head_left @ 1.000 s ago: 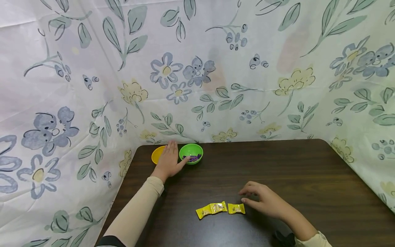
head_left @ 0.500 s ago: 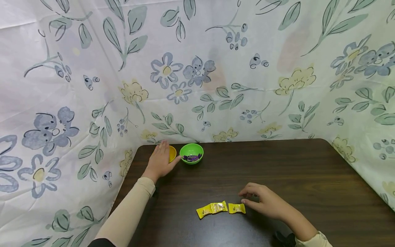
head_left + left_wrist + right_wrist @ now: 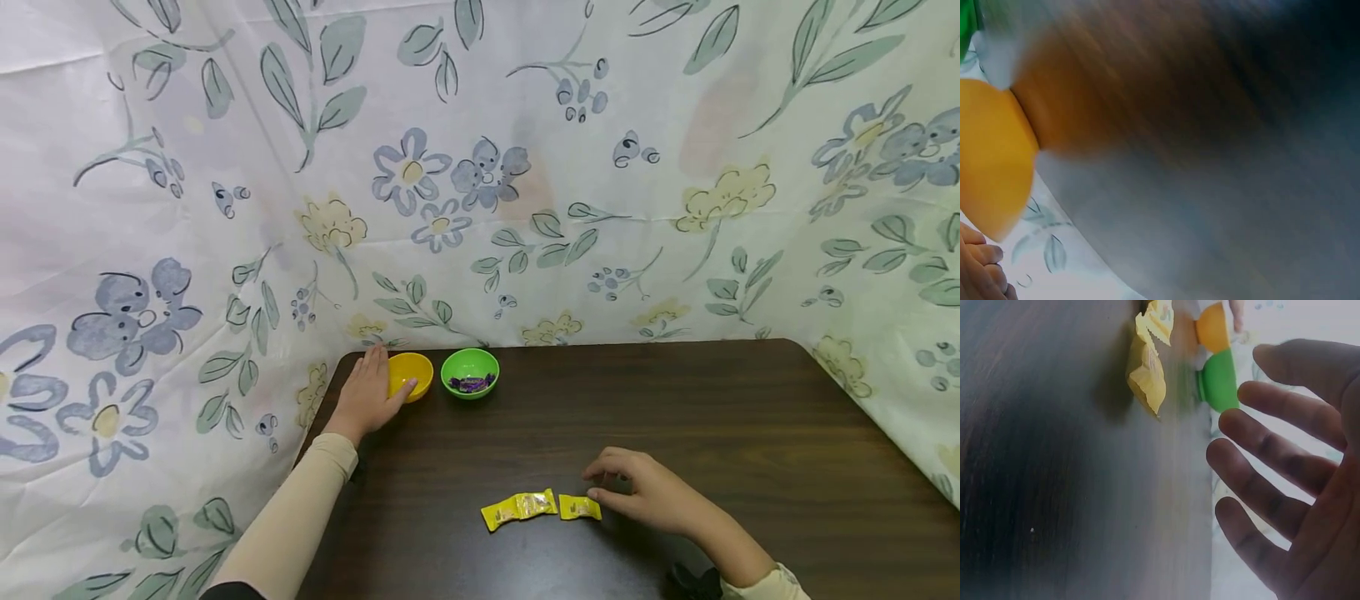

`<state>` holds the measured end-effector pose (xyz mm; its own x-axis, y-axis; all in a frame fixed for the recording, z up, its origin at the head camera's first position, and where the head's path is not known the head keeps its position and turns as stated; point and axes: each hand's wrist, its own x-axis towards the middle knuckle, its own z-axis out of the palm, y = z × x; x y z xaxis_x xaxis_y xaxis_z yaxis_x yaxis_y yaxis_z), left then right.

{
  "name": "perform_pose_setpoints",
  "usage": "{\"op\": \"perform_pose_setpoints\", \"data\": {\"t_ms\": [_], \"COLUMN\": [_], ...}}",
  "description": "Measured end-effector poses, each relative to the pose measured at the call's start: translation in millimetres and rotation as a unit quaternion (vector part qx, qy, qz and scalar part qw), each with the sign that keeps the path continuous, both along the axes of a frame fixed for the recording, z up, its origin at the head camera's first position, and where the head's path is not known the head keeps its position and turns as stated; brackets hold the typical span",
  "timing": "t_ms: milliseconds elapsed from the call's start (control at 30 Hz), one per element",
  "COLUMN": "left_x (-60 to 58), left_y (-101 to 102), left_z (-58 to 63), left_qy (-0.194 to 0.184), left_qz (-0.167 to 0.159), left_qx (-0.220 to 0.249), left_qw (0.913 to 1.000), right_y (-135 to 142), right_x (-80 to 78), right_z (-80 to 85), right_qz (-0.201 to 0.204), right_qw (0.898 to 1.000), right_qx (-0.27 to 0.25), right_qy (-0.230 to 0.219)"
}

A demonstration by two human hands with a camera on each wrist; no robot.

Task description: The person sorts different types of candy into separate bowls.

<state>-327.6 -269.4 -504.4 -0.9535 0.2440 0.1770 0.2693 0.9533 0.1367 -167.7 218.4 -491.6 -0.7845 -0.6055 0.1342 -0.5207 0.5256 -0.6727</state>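
My left hand (image 3: 365, 396) is at the left side of a yellow bowl (image 3: 416, 375), fingers straight and the thumb reaching across its near side. Whether it touches the bowl is hard to tell; in the left wrist view curled-looking fingertips (image 3: 994, 256) show beside the bowl. Right of it stands a green bowl (image 3: 470, 360) holding purple-wrapped candies (image 3: 471, 385). Several yellow-wrapped candies (image 3: 536, 503) lie in a row nearer the front. Just right of the end candy (image 3: 580, 507), my right hand (image 3: 645, 492) hovers, its fingers loosely bent and spread, holding nothing.
Both bowls stand near the back left corner of the dark wooden table (image 3: 675, 400). A floral cloth (image 3: 570, 167) hangs behind the table and along its sides. Something black (image 3: 693, 581) is under the right wrist.
My left hand has moved left, from between the two bowls, across the yellow bowl to its left side, uncovering it. The right hand, green bowl and yellow candies stay practically where they were.
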Motion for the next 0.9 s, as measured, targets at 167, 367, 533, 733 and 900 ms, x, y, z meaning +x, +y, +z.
{"op": "perform_pose_setpoints", "data": {"t_ms": [167,367,533,733,900], "left_x": [2.2,5.4,5.0,1.2,-2.9], "left_y": [-11.2,-19.8,-19.0,-13.8,-10.1], "left_z": [-2.2,-3.2,-4.1,-7.6,-10.7], "left_qy": [-0.012,-0.027,-0.035,-0.024,-0.021], "left_qz": [0.013,0.016,0.013,0.004,-0.007], "left_qx": [0.004,-0.004,-0.004,-0.001,-0.001], "left_qw": [0.9998,0.9995,0.9993,0.9997,0.9998], "right_y": [-2.9,-7.8,-9.3,-9.0,-8.9], "right_x": [0.2,1.9,5.1,6.2,5.6], "right_z": [-0.6,-0.1,1.6,1.2,0.4], "right_qz": [0.003,-0.006,-0.011,-0.012,-0.014], "right_qw": [1.000,0.999,0.998,0.998,0.997], "right_qx": [0.015,0.049,0.058,0.061,0.070], "right_qy": [-0.016,-0.018,-0.016,-0.016,-0.017]}}
